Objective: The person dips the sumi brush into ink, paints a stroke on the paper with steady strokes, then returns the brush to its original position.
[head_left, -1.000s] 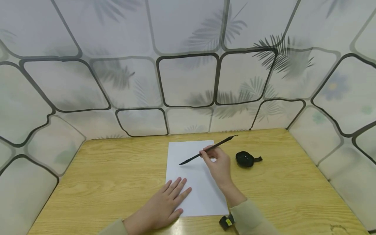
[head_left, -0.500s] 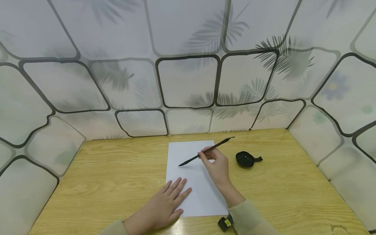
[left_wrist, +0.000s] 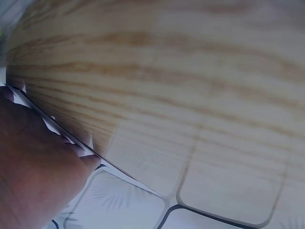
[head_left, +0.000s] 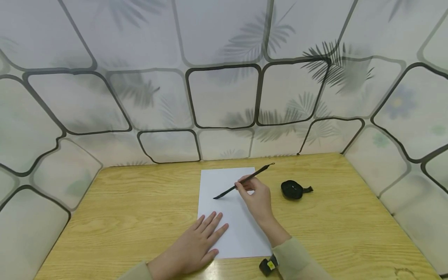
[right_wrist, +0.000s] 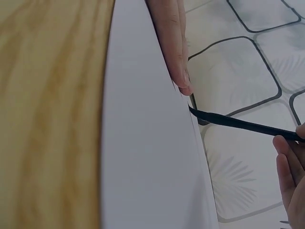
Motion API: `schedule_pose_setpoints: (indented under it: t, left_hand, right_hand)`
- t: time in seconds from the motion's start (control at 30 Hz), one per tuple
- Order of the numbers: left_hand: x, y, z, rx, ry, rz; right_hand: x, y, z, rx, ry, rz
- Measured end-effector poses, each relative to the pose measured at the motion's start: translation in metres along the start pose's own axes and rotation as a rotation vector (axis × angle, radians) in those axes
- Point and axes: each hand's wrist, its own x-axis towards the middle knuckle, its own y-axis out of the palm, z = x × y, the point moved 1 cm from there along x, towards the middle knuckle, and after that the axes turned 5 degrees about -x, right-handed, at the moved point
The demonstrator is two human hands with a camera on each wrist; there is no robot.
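Note:
A white sheet of paper (head_left: 238, 225) lies on the wood-grain table. My left hand (head_left: 196, 245) rests flat on its lower left part, fingers spread; the left wrist view shows that hand (left_wrist: 38, 157) along the paper's edge. Between thumb and fingers my right hand (head_left: 257, 196) pinches a dark, slender writing brush (head_left: 227, 191), tilted, with its looped end up to the right. In the right wrist view the brush's (right_wrist: 248, 125) tip is bent against the paper, near the left hand's fingertips (right_wrist: 183, 81). No mark shows on the sheet.
A black coiled strap (head_left: 291, 189) lies on the table (head_left: 140, 210) right of the paper. A small black device with a yellow label (head_left: 268, 266) sits by the right sleeve (head_left: 294, 256). Patterned wall panels (head_left: 224, 97) enclose the table's back and sides.
My right hand has shifted slightly left and down with the brush, whose tip now bends on the paper. The left hand has stayed in place.

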Motion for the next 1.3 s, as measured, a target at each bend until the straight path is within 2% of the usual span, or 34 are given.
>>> schedule_pose_setpoints:
  t: [0.4, 0.63, 1.3]
  left_hand:
    - [-0.0003, -0.0036, -0.0013, 0.004, 0.001, -0.003]
    - [-0.0009, -0.0041, -0.0013, 0.025, 0.009, -0.028]
    - [0.0012, -0.0062, -0.0018, -0.012, -0.007, 0.011]
  right_hand:
    - [-0.0006, -0.0015, 0.002, -0.099, -0.024, 0.04]
    - [0.0009, -0.0034, 0.0031, -0.14, -0.03, 0.052]
    - [0.0029, -0.0055, 0.0039, -0.149, -0.045, 0.038]
